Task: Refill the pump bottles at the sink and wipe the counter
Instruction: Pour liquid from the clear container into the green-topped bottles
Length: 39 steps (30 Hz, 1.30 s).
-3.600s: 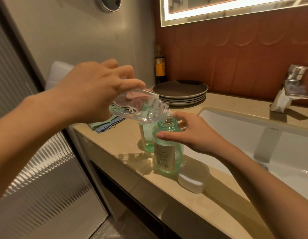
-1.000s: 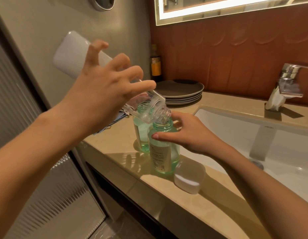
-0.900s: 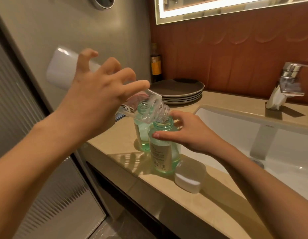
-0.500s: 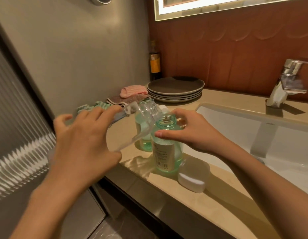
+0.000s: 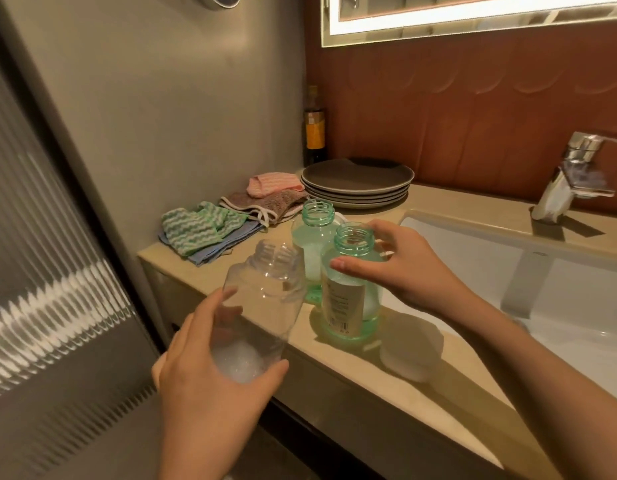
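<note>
My left hand [image 5: 210,386] grips a clear plastic bottle [image 5: 262,299], held nearly upright in front of the counter edge, with a little foam at its bottom. Two uncapped green bottles stand on the beige counter [image 5: 386,393]. My right hand [image 5: 404,268] holds the nearer green bottle [image 5: 348,296] by its shoulder; it has a label and liquid inside. The farther green bottle [image 5: 312,237] stands just behind it. Folded cloths [image 5: 210,230] lie at the counter's left end.
A white lid or cap [image 5: 409,355] lies on the counter by the sink [image 5: 508,271]. A stack of grey plates [image 5: 355,181] and a dark bottle [image 5: 314,129] stand in the back corner. The chrome tap [image 5: 573,178] is at the right.
My left hand has brought the clear bottle down from pouring over the nearer green bottle and turned it mouth-up, below and left of it. My right hand has stayed on the green bottle.
</note>
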{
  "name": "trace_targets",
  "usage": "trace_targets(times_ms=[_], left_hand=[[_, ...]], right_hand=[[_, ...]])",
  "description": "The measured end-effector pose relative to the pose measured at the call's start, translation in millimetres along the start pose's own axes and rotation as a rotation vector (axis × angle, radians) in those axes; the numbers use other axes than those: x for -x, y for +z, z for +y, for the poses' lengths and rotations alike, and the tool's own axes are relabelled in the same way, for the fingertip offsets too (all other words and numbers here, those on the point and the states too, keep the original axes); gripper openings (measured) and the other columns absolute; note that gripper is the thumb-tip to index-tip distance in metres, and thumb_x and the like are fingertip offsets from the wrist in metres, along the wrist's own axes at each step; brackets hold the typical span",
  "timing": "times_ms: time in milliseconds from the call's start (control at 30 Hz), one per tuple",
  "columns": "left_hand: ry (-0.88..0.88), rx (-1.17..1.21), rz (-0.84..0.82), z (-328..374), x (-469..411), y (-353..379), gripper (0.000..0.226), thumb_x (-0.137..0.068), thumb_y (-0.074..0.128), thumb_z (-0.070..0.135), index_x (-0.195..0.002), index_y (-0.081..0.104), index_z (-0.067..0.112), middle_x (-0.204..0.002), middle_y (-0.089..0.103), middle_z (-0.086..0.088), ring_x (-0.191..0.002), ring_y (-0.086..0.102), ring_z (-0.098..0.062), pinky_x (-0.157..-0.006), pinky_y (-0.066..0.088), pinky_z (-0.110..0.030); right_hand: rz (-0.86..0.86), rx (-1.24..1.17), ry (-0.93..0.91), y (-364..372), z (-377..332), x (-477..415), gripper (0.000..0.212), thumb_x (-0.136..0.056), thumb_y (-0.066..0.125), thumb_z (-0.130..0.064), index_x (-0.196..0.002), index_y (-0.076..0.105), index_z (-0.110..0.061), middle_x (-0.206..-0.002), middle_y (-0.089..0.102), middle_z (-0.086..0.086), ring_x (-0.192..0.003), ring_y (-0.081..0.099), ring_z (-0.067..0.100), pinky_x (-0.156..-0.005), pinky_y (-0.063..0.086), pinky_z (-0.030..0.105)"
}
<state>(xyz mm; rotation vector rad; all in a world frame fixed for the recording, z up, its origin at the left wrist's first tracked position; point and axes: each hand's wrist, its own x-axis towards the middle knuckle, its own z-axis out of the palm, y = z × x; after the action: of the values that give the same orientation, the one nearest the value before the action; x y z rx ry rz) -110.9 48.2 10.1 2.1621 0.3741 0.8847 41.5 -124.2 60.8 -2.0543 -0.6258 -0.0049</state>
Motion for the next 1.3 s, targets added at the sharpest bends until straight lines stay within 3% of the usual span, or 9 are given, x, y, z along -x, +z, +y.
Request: trace_targets(times_ms=[133, 267, 367, 433, 600, 767, 967, 1133, 1300], left_hand=[[-0.073, 0.131, -0.001, -16, 12, 5, 0.092, -0.041, 0.092, 0.019, -0.119, 0.05, 0.043, -0.111, 0.062, 0.016, -0.097, 0.058, -0.003, -0.092, 0.043, -0.029], [-0.085, 0.205, -0.063, -26, 26, 13, 0.094, -0.041, 0.091, 0.014, -0.123, 0.052, 0.036, -0.112, 0.061, 0.012, -0.1, 0.059, -0.013, -0.095, 0.045, -0.036], [-0.094, 0.307, -0.146, -28, 37, 17, 0.093, -0.042, 0.091, 0.014, -0.12, 0.051, 0.043, -0.114, 0.06, 0.018, -0.104, 0.056, -0.002, -0.095, 0.044, -0.031], [-0.116, 0.39, -0.221, -29, 44, 18, 0.09, -0.043, 0.091, 0.012, -0.114, 0.049, 0.049, -0.112, 0.061, 0.022, -0.104, 0.053, 0.01, -0.093, 0.041, -0.022], [-0.159, 0.487, -0.323, -35, 56, 21, 0.089, -0.044, 0.091, 0.01, -0.113, 0.051, 0.049, -0.107, 0.063, 0.023, -0.104, 0.054, 0.011, -0.093, 0.04, -0.021], [-0.153, 0.512, -0.372, -37, 62, 25, 0.089, -0.043, 0.091, 0.012, -0.111, 0.05, 0.052, -0.105, 0.064, 0.023, -0.104, 0.056, 0.004, -0.088, 0.039, -0.017], [-0.138, 0.53, -0.407, -34, 68, 25, 0.087, -0.044, 0.09, 0.008, -0.112, 0.052, 0.047, -0.104, 0.065, 0.021, -0.096, 0.057, 0.008, -0.078, 0.042, -0.004], [-0.093, 0.551, -0.46, -31, 67, 24, 0.086, -0.046, 0.09, 0.003, -0.116, 0.053, 0.04, -0.111, 0.064, 0.016, -0.101, 0.057, 0.009, -0.079, 0.041, -0.001], [-0.022, 0.562, -0.542, -24, 72, 26, 0.088, -0.038, 0.083, 0.035, -0.119, 0.051, 0.043, -0.117, 0.061, 0.017, -0.109, 0.056, 0.004, -0.088, 0.041, -0.008]], right_hand=[[0.025, 0.01, 0.008, 3, 1, 3, 0.073, -0.057, 0.065, -0.065, -0.12, 0.059, -0.028, -0.121, 0.062, -0.009, -0.113, 0.054, 0.011, -0.095, 0.046, 0.034], [-0.011, 0.035, -0.031, 4, -1, 10, 0.065, -0.074, 0.054, -0.065, -0.13, 0.052, -0.034, -0.127, 0.058, -0.016, -0.116, 0.053, 0.005, -0.103, 0.043, 0.04], [-0.071, 0.089, -0.023, -7, -5, 17, 0.072, -0.085, 0.032, -0.069, -0.147, 0.025, -0.033, -0.147, 0.029, -0.02, -0.132, 0.031, -0.001, -0.112, 0.022, 0.025], [-0.006, 0.113, 0.005, -22, -5, 25, 0.076, -0.085, 0.027, -0.074, -0.149, 0.009, -0.037, -0.155, 0.013, -0.017, -0.137, 0.02, 0.001, -0.111, 0.018, 0.027], [0.129, 0.306, 0.142, -35, 10, 70, 0.079, -0.071, 0.047, -0.064, -0.142, 0.034, -0.032, -0.146, 0.04, -0.007, -0.129, 0.042, 0.013, -0.102, 0.035, 0.031], [-0.028, 0.464, 0.22, -5, 31, 105, 0.079, -0.073, 0.046, -0.065, -0.144, 0.022, -0.04, -0.153, 0.025, -0.013, -0.138, 0.026, 0.011, -0.11, 0.026, 0.033], [0.072, 0.624, 0.146, 12, 47, 111, 0.074, -0.082, 0.046, -0.062, -0.146, 0.028, -0.029, -0.15, 0.035, -0.005, -0.135, 0.03, 0.015, -0.112, 0.026, 0.035], [0.269, 0.394, 0.138, 6, 36, 122, 0.071, -0.076, 0.058, -0.062, -0.137, 0.044, -0.027, -0.139, 0.047, -0.005, -0.125, 0.039, 0.015, -0.103, 0.035, 0.035], [0.267, -0.148, 0.038, 2, 7, 137, 0.064, -0.069, 0.052, -0.063, -0.125, 0.052, -0.033, -0.12, 0.055, -0.015, -0.104, 0.054, 0.006, -0.078, 0.05, 0.021]])
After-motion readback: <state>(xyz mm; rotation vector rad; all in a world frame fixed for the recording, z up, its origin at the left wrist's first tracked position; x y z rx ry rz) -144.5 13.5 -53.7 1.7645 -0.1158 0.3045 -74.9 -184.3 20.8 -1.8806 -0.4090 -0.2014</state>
